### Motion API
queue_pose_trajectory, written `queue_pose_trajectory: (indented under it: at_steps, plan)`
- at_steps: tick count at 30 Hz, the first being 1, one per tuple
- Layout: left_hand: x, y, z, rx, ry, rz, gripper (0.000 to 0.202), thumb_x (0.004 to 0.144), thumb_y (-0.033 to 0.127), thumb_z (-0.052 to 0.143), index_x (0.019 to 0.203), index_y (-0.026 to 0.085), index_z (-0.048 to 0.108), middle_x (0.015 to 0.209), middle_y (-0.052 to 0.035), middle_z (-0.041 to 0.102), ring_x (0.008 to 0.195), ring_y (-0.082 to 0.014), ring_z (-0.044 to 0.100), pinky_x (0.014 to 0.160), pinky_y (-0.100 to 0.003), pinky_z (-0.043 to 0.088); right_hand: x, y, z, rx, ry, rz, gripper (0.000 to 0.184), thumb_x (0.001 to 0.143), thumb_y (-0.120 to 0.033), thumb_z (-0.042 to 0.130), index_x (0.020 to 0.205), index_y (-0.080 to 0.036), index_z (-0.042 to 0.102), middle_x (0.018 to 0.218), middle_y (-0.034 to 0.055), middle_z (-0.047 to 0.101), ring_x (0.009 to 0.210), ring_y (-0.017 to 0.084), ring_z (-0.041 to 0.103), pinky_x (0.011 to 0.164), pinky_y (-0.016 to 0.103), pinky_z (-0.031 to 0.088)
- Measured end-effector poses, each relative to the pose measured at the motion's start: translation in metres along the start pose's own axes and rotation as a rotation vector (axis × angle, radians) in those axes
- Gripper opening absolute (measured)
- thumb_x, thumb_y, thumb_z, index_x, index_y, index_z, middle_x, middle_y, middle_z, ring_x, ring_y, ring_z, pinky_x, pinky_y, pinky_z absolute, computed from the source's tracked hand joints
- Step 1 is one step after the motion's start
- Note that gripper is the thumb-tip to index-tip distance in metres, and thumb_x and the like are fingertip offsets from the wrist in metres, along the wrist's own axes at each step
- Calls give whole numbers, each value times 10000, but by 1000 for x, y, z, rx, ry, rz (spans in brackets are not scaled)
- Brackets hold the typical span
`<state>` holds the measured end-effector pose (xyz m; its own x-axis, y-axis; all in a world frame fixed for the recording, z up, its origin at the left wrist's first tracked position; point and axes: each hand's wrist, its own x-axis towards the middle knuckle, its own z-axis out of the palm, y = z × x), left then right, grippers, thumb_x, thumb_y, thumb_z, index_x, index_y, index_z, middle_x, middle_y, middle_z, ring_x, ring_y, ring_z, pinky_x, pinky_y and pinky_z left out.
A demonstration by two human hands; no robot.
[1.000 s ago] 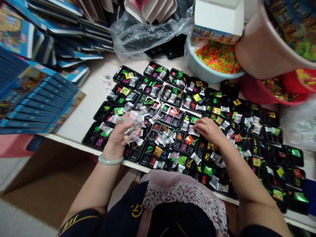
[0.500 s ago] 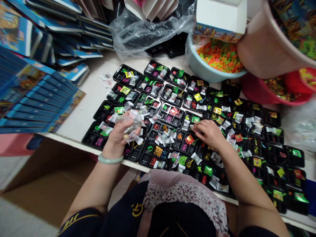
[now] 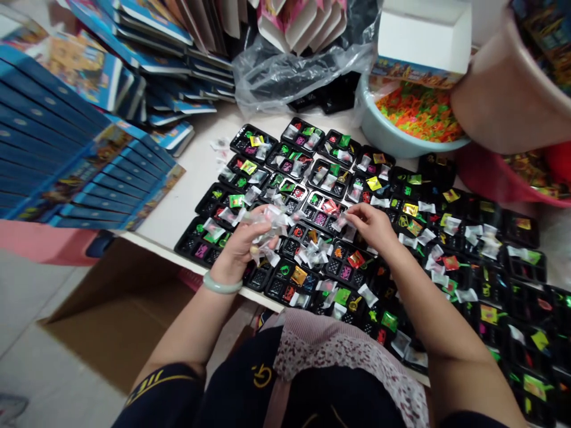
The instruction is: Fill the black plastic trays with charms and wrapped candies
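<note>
My left hand (image 3: 243,244), a pale bangle on its wrist, is closed around a bunch of small clear-wrapped packets (image 3: 272,220) with twisted white ends. Between the fingertips of my right hand (image 3: 372,227) is one such wrapped packet (image 3: 340,222), held over the trays. Beneath both hands lie rows of black compartment trays (image 3: 292,291) with small green, red, purple and yellow plastic pieces, shiny coloured sachets and wrapped packets in them. A loose heap of wrapped packets (image 3: 313,252) rests on the trays between my forearms.
Stacked blue printed boxes (image 3: 57,137) stand at the left. Behind the trays are a clear plastic bag (image 3: 285,74), a light blue basin (image 3: 370,119) of orange and green pieces, an open white box (image 3: 423,35) and a large pinkish bucket (image 3: 495,83). A cardboard box (image 3: 111,321) sits below the table edge.
My right hand has lifted from a tray and moved up and toward my left hand, with a wrapped packet now visible in its fingers. The camera view has shifted slightly left.
</note>
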<state>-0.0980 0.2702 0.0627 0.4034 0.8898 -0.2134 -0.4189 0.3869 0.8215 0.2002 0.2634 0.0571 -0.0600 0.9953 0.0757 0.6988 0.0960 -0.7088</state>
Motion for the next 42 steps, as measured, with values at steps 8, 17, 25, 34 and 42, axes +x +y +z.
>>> queue_pose_trajectory:
  at_steps: [8, 17, 25, 34, 42]
  plan:
    - [-7, -7, -8, -22, -23, 9, 477, 664, 267, 714, 1065, 158, 479, 740, -27, 657, 414, -99, 551, 377, -191, 379, 13, -1, 22, -281, -13, -230, 164, 868, -294, 532, 945, -204, 645, 935, 94, 668, 879, 239, 598, 755, 369, 460]
    - [-11, -10, -13, -22, -5, -2, 503, 674, 303, 722, 1093, 159, 484, 679, -2, 627, 401, -97, 543, 356, -178, 361, 43, -50, 66, -370, -273, -475, 214, 848, -250, 597, 1059, -242, 633, 1001, 75, 675, 937, 247, 559, 787, 383, 423]
    - [-24, -10, -19, -74, 6, -29, 511, 649, 317, 752, 1068, 167, 502, 683, -15, 650, 399, -113, 550, 361, -195, 375, 48, -45, 61, -327, -302, -525, 181, 852, -251, 569, 1023, -245, 629, 1020, 65, 648, 936, 228, 561, 799, 365, 417]
    - [-36, -27, -21, -110, -21, -42, 466, 670, 302, 734, 1066, 160, 532, 704, -28, 654, 398, -103, 544, 369, -199, 372, 53, -37, 43, -362, -240, -554, 230, 871, -240, 525, 1072, -247, 637, 1131, 88, 630, 1014, 272, 549, 833, 440, 444]
    - [-45, -17, -17, -173, 25, 40, 436, 683, 353, 701, 1037, 155, 541, 724, -46, 653, 394, -86, 515, 338, -177, 326, 53, -77, 76, -262, -195, -529, 187, 894, -275, 491, 988, -208, 637, 975, 96, 678, 929, 241, 618, 797, 378, 481]
